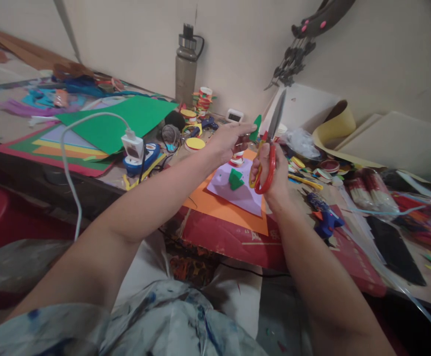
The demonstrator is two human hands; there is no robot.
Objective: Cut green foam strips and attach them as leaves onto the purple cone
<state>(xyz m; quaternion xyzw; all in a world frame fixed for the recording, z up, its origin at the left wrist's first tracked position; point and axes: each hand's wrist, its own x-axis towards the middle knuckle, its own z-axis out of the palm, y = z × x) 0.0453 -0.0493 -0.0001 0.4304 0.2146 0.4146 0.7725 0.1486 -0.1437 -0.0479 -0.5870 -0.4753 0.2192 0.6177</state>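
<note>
In my left hand, pinched at the fingertips, is a small green paper piece. My right hand grips a pair of scissors by its red and yellow handles, blades pointing up just right of the green piece. I cannot tell whether the blades touch it. Below both hands, green paper scraps lie on a purple sheet, which rests on an orange sheet. A small red-and-white round object is partly hidden behind my left hand.
A blue glue gun lies on the red board at right. Coloured sheets are stacked at left, near a plugged-in charger with a white cable. A tall bottle stands against the wall. Craft scraps crowd both sides.
</note>
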